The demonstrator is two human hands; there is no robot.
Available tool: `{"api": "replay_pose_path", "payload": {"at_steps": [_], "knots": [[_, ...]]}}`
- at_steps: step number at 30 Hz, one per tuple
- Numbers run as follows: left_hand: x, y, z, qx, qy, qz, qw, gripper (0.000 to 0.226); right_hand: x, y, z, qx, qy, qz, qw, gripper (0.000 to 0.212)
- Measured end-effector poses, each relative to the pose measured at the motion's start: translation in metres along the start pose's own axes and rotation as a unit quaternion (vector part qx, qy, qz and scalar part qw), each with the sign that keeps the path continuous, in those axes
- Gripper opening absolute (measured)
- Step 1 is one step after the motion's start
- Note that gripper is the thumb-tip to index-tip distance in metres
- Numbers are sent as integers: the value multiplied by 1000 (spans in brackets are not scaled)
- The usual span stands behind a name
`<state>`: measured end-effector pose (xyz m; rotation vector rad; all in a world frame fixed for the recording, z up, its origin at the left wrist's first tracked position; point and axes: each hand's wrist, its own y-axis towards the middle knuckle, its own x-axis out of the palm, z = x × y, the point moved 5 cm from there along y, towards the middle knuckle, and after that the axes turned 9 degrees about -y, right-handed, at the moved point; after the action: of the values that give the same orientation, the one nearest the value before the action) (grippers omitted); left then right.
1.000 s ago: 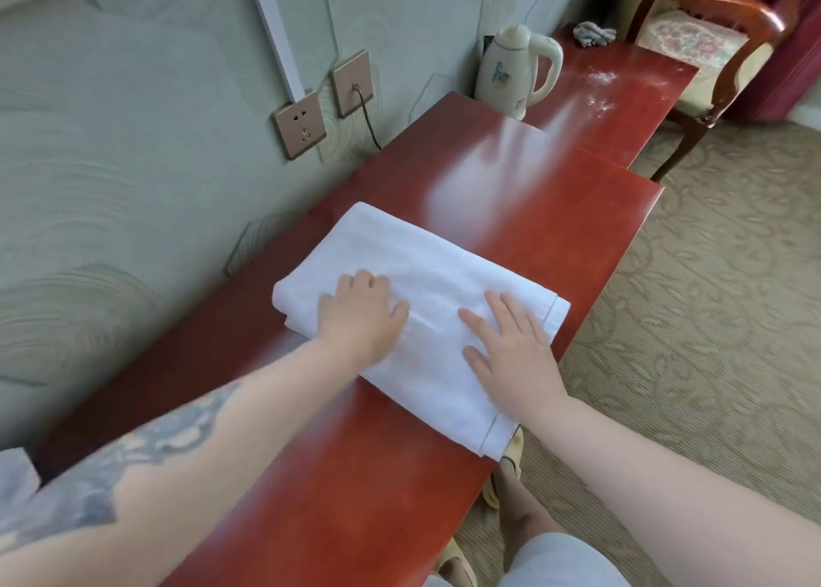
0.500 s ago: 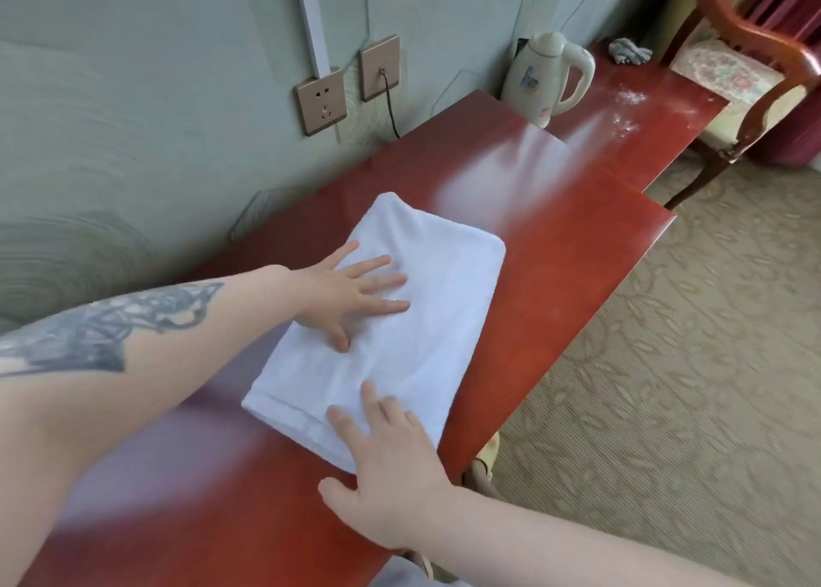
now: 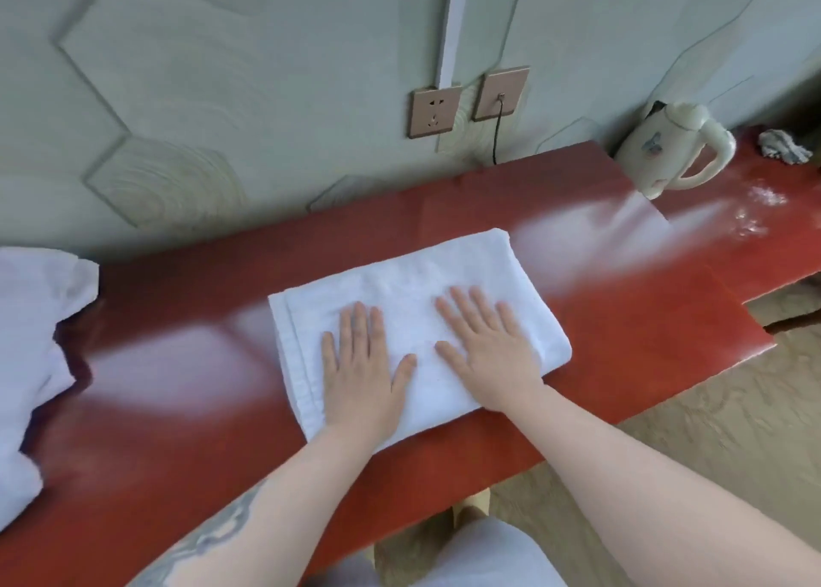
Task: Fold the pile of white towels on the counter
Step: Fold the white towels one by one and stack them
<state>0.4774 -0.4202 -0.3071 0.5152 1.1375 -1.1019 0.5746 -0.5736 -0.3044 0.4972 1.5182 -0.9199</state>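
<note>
A folded white towel (image 3: 413, 284) lies flat on the red counter (image 3: 200, 409), in the middle of the view. My left hand (image 3: 362, 373) presses on its near left part with straight fingers. Beside it, my right hand (image 3: 486, 355) lies flat on the near right part, fingers spread. A heap of unfolded white towels (image 3: 31, 364) sits at the counter's left end, partly cut off by the frame edge.
A cream electric kettle (image 3: 666, 155) stands at the back right by the wall. A crumpled grey cloth (image 3: 784, 146) lies beyond it. Two wall sockets (image 3: 466, 102) are above the counter, one with a black cord. Patterned carpet (image 3: 711, 453) runs along the counter's near edge.
The view has swung left, bringing the towel heap into sight. Both hands have shifted to lie side by side, flat on the folded towel.
</note>
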Motion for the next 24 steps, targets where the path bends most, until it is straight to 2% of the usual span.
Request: {"api": "replay_pose_path", "payload": {"at_steps": [2, 4, 6, 8, 10, 13, 16, 18, 20, 22, 24], "knots": [[-1, 12, -2, -55, -16, 25, 998, 74, -4, 13, 52, 95, -29, -16, 995, 64], [-5, 28, 8, -83, -33, 46, 995, 74, -17, 32, 63, 112, -40, 23, 993, 65], [-4, 42, 24, -49, -21, 50, 997, 70, -27, 52, 33, 15, -19, 59, 998, 64], [3, 53, 34, -18, 10, 24, 1000, 66, -22, 61, 1, -127, -11, 30, 991, 61], [1, 64, 20, -53, 17, 39, 998, 63, -20, 76, 13, -169, -13, 23, 985, 60], [-19, 67, -25, -115, 20, 88, 989, 59, -20, 105, 74, -97, 14, 32, 995, 61], [-36, 57, -52, -132, -7, 94, 987, 57, -17, 117, 117, 9, 107, -47, 993, 64], [-46, 43, -59, -174, -55, 135, 974, 56, -17, 110, 120, 24, 174, -45, 983, 62], [-53, 19, -63, -245, -141, 203, 938, 53, -21, 91, 121, 58, 291, 11, 955, 42], [-52, -9, -63, -298, -195, 250, 901, 44, -19, 66, 122, 144, 391, 56, 907, 21], [-44, -31, -60, -353, -248, 257, 865, 41, -9, 48, 120, 218, 461, 28, 860, 21]]}}
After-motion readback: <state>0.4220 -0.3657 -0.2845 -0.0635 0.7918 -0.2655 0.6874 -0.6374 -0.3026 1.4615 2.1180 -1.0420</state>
